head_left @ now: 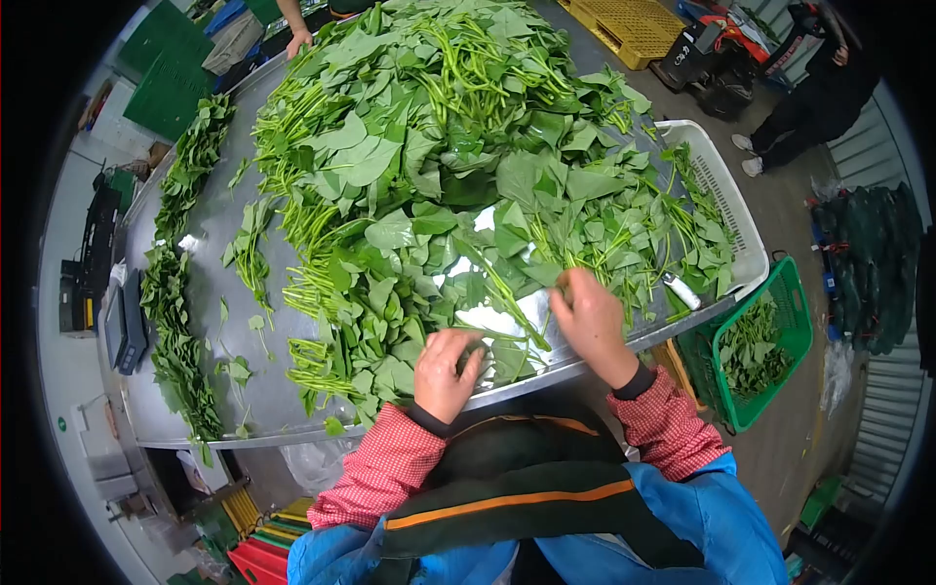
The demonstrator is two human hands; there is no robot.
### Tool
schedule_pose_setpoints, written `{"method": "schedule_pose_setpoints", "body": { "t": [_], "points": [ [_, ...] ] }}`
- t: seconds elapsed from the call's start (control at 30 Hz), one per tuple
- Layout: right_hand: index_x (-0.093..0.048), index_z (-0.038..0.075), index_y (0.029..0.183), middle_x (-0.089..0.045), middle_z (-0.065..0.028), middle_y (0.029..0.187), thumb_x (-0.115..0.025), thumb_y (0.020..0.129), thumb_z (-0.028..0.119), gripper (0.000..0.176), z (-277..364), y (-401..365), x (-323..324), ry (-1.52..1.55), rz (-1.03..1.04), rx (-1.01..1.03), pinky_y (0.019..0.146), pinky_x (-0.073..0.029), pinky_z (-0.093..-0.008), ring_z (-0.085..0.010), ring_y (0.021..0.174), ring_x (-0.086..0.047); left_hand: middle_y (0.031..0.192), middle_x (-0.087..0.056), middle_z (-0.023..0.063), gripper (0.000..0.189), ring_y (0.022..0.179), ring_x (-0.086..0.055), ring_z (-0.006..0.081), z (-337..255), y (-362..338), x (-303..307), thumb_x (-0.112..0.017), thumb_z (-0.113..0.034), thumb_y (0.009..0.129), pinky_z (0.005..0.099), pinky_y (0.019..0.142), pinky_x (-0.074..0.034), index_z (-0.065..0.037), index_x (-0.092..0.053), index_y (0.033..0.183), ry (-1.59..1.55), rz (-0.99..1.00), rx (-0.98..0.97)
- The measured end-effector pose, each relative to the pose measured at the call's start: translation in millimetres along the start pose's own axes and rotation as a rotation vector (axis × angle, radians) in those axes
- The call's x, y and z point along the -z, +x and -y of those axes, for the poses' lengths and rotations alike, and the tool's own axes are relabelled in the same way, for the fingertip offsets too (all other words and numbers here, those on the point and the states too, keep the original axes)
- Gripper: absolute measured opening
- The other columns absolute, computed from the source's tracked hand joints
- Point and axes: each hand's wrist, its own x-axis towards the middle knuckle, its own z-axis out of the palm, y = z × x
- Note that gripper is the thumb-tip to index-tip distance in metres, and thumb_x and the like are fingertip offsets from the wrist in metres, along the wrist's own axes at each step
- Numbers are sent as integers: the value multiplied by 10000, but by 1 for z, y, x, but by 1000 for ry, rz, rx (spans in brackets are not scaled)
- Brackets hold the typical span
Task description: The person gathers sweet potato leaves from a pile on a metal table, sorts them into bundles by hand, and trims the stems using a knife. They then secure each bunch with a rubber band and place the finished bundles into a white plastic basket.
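Note:
A big heap of leafy greens with long green stems covers the metal table. My left hand is at the table's near edge, against the leaves, thumb and index finger apart with nothing seen between them. To its right, my right hand has its fingers closed at a leafy stem on the heap's near side. Between my hands a few loose stems lie across the shiny metal. Checked red sleeves cover both forearms.
A row of greens runs along the table's left side. On the right are a white crate, a green basket with greens and a small knife-like handle. Another person's hand rests at the far edge; a person stands back right.

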Motion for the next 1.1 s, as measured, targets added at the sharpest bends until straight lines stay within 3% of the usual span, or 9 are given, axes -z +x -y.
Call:
{"method": "schedule_pose_setpoints", "body": {
  "t": [0.13, 0.23, 0.27, 0.37, 0.5, 0.67, 0.77, 0.93, 1.1],
  "points": [
    [-574, 48, 812, -584, -121, 746, -658, 794, 233, 203, 3, -13, -42, -118, 149, 249, 566, -470, -378, -284, 662, -604, 794, -622, 102, 149, 689, -599, 256, -1, -5, -10, -662, -37, 771, 319, 653, -485, -25, -661, 920, -177, -15, 4],
    [-589, 28, 822, -583, -63, 693, -665, 812, 220, 207, 8, -1, -39, 483, 358, -219, 560, -446, -319, -184, 628, -578, 769, -610, 78, 143, 633, -583, 168, -14, -3, -4, -661, -34, 793, 253, 589, -463, -20, -661, 935, -390, -27, 159],
    [-600, 16, 844, -561, 21, 681, -644, 856, 189, 179, 11, 6, -19, 869, 383, -298, 567, -407, -244, -78, 628, -507, 746, -605, 24, 142, 618, -543, 66, -9, -4, -5, -647, -34, 832, 191, 555, -431, -18, -661, 973, -420, -52, 160],
    [-594, 18, 835, -527, 70, 694, -628, 883, 150, 145, -1, 16, 11, 1093, 438, -482, 564, -371, -197, -17, 635, -449, 755, -609, -12, 143, 642, -524, 28, 1, -7, -10, -624, -42, 868, 172, 574, -430, -10, -651, 1004, -816, -19, 355],
    [-573, 15, 820, -477, 92, 663, -625, 889, 124, 138, 3, 3, 4, 996, 252, -349, 506, -321, -192, 11, 618, -407, 758, -594, -32, 162, 650, -500, 7, -21, 3, 0, -621, -83, 896, 156, 594, -424, 1, -633, 1033, -1005, 51, 427],
    [-565, 55, 797, -533, -85, 759, -692, 753, 169, 176, 40, -13, 5, 75, -109, 276, 506, -436, -345, -254, 610, -551, 732, -575, -49, 186, 598, -479, 12, -47, 31, -9, -638, -118, 889, 166, 538, -391, -19, -619, 1045, -1027, 5, 524],
    [-569, 58, 845, -521, -70, 773, -704, 749, 195, 215, 50, -18, 6, -21, -30, 443, 541, -446, -337, -233, 680, -562, 709, -547, -55, 125, 563, -441, 12, -29, 34, -21, -642, -141, 887, 169, 498, -360, -42, -619, 961, -1130, -32, 660],
    [-604, 31, 918, -538, -98, 788, -721, 738, 365, 397, 43, -11, 26, 4, -176, 247, 640, -441, -408, -296, 734, -553, 696, -512, -56, 84, 571, -441, 27, -8, 23, -9, -603, -134, 910, 169, 497, -364, -54, -611, 931, -1268, -13, 706],
    [-570, -9, 754, -517, -141, 709, -667, 830, 314, 346, 39, -11, 2, 376, 420, 13, 596, -415, -377, -274, 666, -530, 705, -542, -45, 98, 601, -452, 35, -15, 20, -8, -608, -150, 910, 177, 548, -371, -52, -620, 915, -1267, -25, 684]
  ]
}}
